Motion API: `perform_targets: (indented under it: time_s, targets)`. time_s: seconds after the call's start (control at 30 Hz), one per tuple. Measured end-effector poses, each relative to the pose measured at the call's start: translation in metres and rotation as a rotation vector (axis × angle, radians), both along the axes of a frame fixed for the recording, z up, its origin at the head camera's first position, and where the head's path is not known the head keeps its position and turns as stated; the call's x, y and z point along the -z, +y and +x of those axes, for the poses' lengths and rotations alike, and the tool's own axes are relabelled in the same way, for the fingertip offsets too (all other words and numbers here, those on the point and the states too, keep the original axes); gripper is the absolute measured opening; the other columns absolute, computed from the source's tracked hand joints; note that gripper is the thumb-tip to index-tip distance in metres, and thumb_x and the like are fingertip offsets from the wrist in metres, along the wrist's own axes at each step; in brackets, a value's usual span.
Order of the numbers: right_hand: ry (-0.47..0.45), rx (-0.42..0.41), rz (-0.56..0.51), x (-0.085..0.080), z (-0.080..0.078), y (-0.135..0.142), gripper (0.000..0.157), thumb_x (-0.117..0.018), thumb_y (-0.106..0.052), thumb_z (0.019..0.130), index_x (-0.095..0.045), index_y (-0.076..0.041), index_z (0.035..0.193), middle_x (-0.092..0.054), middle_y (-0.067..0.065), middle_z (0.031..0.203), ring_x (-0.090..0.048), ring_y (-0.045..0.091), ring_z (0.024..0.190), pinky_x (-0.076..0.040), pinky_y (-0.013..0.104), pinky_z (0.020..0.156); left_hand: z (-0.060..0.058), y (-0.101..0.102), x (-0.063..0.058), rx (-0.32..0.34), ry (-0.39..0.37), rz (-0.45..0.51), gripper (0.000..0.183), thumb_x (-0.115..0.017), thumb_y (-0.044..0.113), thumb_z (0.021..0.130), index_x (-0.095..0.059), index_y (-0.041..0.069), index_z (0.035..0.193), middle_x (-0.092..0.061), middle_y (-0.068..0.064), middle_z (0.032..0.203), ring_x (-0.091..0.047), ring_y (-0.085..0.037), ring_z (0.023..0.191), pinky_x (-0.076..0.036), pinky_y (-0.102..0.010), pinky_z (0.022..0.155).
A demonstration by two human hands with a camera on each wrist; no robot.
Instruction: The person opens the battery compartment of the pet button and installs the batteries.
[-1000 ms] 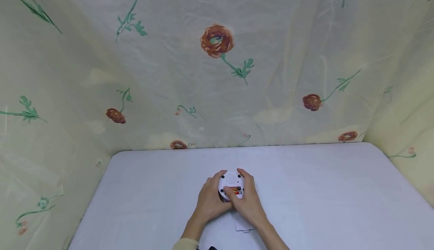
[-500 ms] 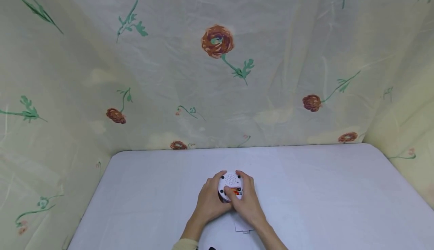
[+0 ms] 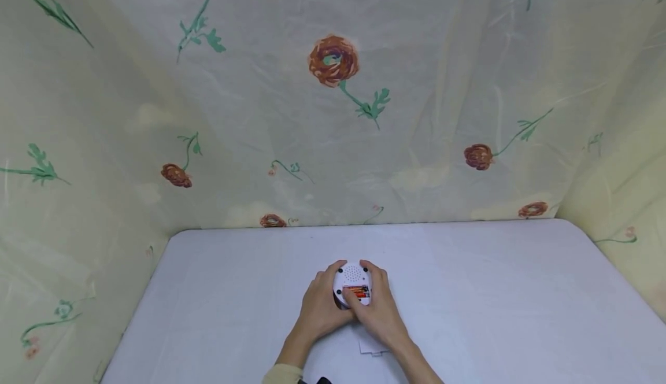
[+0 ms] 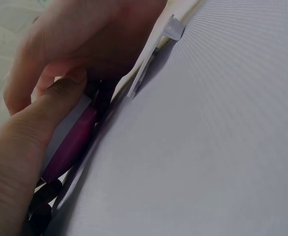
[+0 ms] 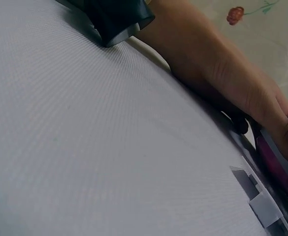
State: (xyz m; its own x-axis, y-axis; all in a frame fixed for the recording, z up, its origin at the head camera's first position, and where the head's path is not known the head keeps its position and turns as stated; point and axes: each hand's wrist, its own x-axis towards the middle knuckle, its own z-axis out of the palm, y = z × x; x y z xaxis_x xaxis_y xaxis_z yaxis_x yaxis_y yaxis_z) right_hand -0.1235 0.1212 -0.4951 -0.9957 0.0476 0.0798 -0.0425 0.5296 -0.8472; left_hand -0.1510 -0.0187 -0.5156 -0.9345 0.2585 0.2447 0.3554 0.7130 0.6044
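A round white device (image 3: pixel 352 275) with a ring of speaker holes and black feet is held underside up between both hands. Its battery compartment is uncovered, and orange-and-black batteries (image 3: pixel 359 292) lie inside. My left hand (image 3: pixel 318 309) grips it around the left side. On the right side my right hand (image 3: pixel 380 310) holds it, the thumb (image 3: pixel 355 299) lying across the compartment's lower left. A magenta band (image 4: pixel 74 145) runs along the device's side in the left wrist view. Below the right hand, a white battery cover (image 3: pixel 370 346) lies on the table, partly hidden by the wrist.
The white-covered table (image 3: pixel 234 291) spreads out on both sides of the hands. Behind and beside it hangs a pale floral curtain (image 3: pixel 406 158). A dark strap (image 5: pixel 119 22) shows at the top of the right wrist view.
Both hands keep their hold, and the device shifts very slightly left. More of the batteries' orange shows in the compartment than a second ago. The cover stays on the table.
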Motion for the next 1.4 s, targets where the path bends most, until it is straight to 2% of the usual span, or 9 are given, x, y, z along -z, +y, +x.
perform_targets:
  time_s: [0.5,0.83,1.4]
  targets:
    - [0.034,0.006,0.032,0.0002,0.0,-0.0009,0.072,-0.071,-0.036,0.082,-0.036,-0.019,0.142,-0.043,0.009,0.136,-0.049,0.024,0.118,-0.039,0.044,0.098,0.0001,-0.0009,-0.0006,-0.006,-0.033,-0.009,0.091,-0.079,0.049,0.061,-0.039,0.025,0.139,-0.06,-0.003,0.114,-0.055,-0.016,0.096,-0.043,-0.032,0.075]
    - [0.033,0.006,0.034,0.0009,-0.0008,-0.0002,0.071,-0.071,-0.035,0.083,-0.036,-0.02,0.143,-0.042,0.008,0.137,-0.048,0.025,0.122,-0.038,0.045,0.1,-0.0007,0.0003,-0.0004,-0.007,-0.007,-0.007,0.09,-0.079,0.048,0.061,-0.04,0.024,0.138,-0.06,-0.002,0.111,-0.055,-0.014,0.093,-0.043,-0.03,0.074]
    - [0.058,-0.018,-0.007,0.0027,-0.0016,0.0011,0.068,-0.07,-0.025,0.084,-0.035,-0.017,0.142,-0.041,0.013,0.137,-0.046,0.027,0.122,-0.035,0.046,0.102,-0.0011,0.0003,0.0,-0.006,0.005,-0.004,0.089,-0.079,0.047,0.061,-0.041,0.024,0.138,-0.061,-0.001,0.109,-0.054,-0.013,0.09,-0.042,-0.028,0.071]
